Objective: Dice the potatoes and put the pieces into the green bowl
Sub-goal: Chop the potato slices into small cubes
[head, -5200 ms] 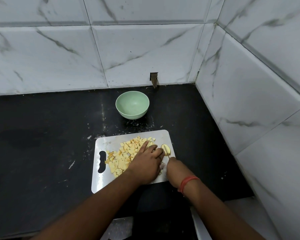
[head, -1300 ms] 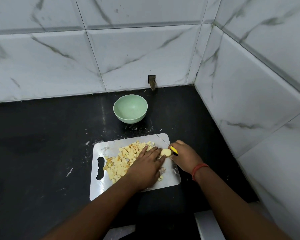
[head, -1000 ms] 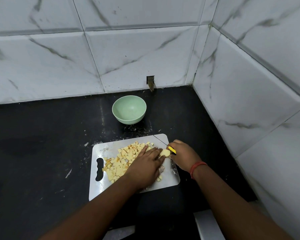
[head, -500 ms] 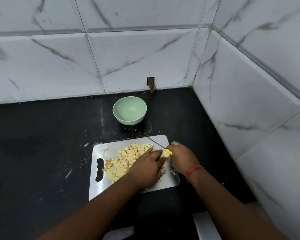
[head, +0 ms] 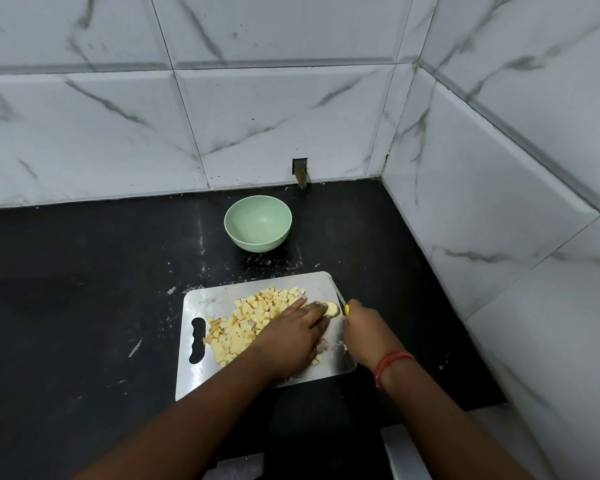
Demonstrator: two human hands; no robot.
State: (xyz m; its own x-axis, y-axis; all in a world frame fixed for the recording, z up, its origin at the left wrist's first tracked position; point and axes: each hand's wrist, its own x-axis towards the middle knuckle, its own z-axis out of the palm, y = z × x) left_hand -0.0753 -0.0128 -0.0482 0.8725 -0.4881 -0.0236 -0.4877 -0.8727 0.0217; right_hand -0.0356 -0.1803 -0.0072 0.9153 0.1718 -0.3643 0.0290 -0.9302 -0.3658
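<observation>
**Potato piece under the knife, steel board**

Potato piece [head: 330,309] lies at the right edge of the steel cutting board [head: 201,303]. Left hand [head: 291,336] rests its straight, close-set fingertips on it. Right hand [head: 366,329] grips the yellow-handled knife [head: 343,304], blade just beside the piece. Diced potato pile [head: 246,320] on the board's middle. Green bowl [head: 258,224] stands beyond, on the black counter [head: 84,306].

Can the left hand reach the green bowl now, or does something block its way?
Probably yes. The left hand rests on the cutting board, pressing a potato piece; only bare counter lies between the board and the green bowl. It would first have to let go.
</observation>
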